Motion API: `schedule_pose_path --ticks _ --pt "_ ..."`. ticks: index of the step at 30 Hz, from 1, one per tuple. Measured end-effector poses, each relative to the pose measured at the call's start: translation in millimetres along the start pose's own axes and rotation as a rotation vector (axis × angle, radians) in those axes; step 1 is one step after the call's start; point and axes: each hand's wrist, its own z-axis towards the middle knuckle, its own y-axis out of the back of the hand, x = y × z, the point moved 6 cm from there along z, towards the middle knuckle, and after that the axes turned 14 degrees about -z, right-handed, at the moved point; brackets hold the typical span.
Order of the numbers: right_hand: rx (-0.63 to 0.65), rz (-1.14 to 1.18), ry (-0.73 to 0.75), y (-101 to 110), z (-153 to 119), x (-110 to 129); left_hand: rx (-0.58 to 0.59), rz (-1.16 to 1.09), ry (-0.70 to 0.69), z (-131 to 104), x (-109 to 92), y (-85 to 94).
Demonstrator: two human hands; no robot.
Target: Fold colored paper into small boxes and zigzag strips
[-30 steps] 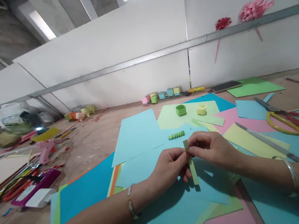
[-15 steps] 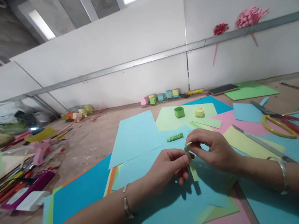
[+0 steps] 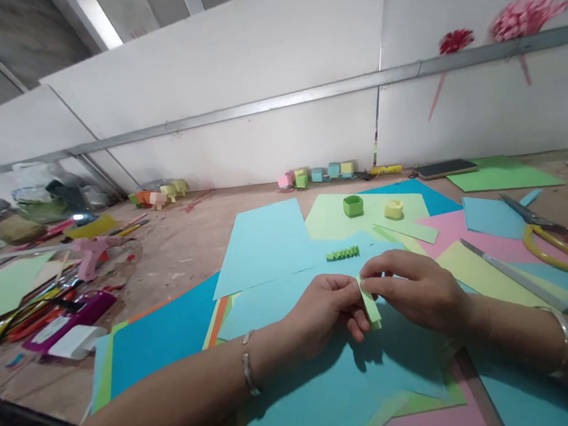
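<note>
A narrow light green paper strip hangs between my two hands over light blue sheets. My left hand pinches its upper left edge between thumb and forefinger, other fingers curled below. My right hand is closed on the strip's top end from the right. Just behind my hands lies a green zigzag-folded paper piece. Farther back, a green paper ring box and a small yellow paper piece stand on a pale green sheet.
Scissors and a long metal blade lie at the right. A pink glue gun, a purple tool and pens are at the left. Small paper cubes and a phone stand near the wall.
The strip's top no longer sticks out bent above my fingers; my right fingers have come down over it and pressed together. The view has shifted slightly to the left.
</note>
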Motion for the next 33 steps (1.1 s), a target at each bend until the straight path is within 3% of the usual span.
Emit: schedule_pose_path --ticks 7,10,14,18,23,26,33 --pt "0.014 0.003 -0.036 1.2 1.9 -2.3 0.055 -0.041 0.003 0.2 -1.6 0.5" --pt "0.05 0.126 -0.197 1.4 4.2 -7.6 0.092 0.064 -0.032 -2.0 -3.8 -3.4" --pt "0.184 0.319 -0.454 -11.1 -0.5 -17.3 0.032 0.224 -0.048 -5.7 -3.5 -2.5" --pt "0.219 0.429 -0.546 -16.8 -3.5 -21.2 -0.004 0.263 -0.063 -7.5 -5.6 -2.5" --pt "0.116 0.262 -0.607 -7.7 -5.3 -28.3 0.095 0.237 -0.036 -7.3 -4.0 -10.2" --pt "0.086 0.202 -0.628 -8.2 -8.1 -31.9 0.094 0.204 0.009 -6.0 0.9 -10.3" --pt "-0.003 0.075 -0.437 -5.3 -3.4 -27.4 0.069 0.17 0.04 -7.3 1.3 -11.1"
